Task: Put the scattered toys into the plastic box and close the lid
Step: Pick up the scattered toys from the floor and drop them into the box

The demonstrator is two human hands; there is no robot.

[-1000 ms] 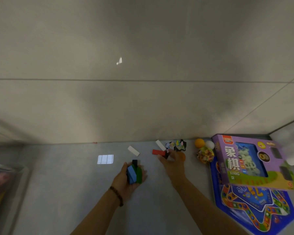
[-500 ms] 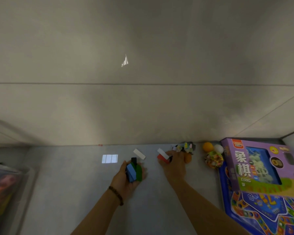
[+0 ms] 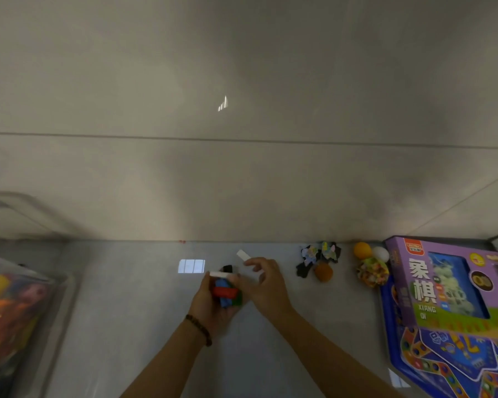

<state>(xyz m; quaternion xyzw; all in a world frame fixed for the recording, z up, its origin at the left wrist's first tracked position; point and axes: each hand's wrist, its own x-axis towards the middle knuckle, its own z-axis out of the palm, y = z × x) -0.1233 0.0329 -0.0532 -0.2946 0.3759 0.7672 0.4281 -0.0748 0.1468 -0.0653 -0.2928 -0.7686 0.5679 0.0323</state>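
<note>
My left hand (image 3: 210,304) lies palm up over the floor and grips a bundle of small blocks (image 3: 226,291): blue, red, green and black, with a white block (image 3: 220,273) across the top. My right hand (image 3: 263,285) is right beside the bundle, thumb at the white block's end, fingers loosely spread and holding nothing. Another white block (image 3: 243,255) lies on the floor just beyond its fingertips. The clear plastic box (image 3: 59,300) stands at the far left with several colourful toys inside, blurred.
By the wall on the right lie a black patterned toy (image 3: 316,254), an orange ball (image 3: 323,272), a second orange ball (image 3: 362,249), a white ball (image 3: 380,254) and a multicoloured ball (image 3: 372,271). A purple chess box (image 3: 443,285) rests on a blue game board (image 3: 457,366). A clear panel (image 3: 15,205) leans at upper left.
My right hand picked up the red and a white block from near the wall and brought them left onto the bundle in my left hand. The view shifted, showing more of the box.
</note>
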